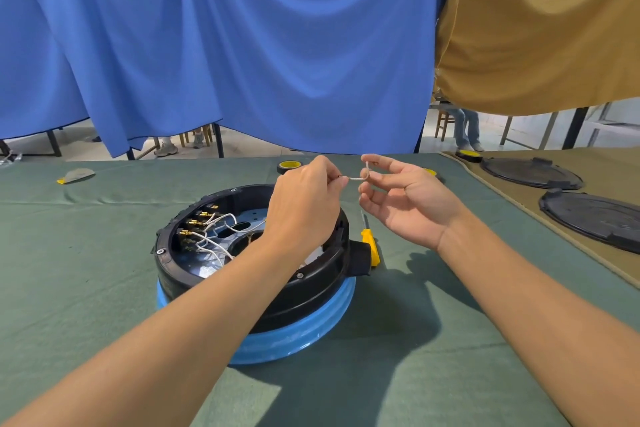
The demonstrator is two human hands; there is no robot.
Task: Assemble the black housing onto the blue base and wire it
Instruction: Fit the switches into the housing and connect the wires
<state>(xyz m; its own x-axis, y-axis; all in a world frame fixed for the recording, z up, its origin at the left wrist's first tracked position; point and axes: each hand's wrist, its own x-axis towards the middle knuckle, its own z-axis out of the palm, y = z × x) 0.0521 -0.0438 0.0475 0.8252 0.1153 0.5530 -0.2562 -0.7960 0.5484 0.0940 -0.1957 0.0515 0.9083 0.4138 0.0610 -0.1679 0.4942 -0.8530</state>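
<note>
Left hand (304,204) and right hand (405,198) each pinching one wire (356,178) — black housing (311,288) on blue base (298,336), screwdriver (370,243) at 3 o'clock

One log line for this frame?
step: wiring | left hand: pinches wire | right hand: holds wire's bent end | black housing: on blue base | screwdriver: on table

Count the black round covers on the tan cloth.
2. The far cover lies near the back of the tan cloth. The near cover lies closer to the person, cut off by the picture's right edge. More may lie out of view.
</note>
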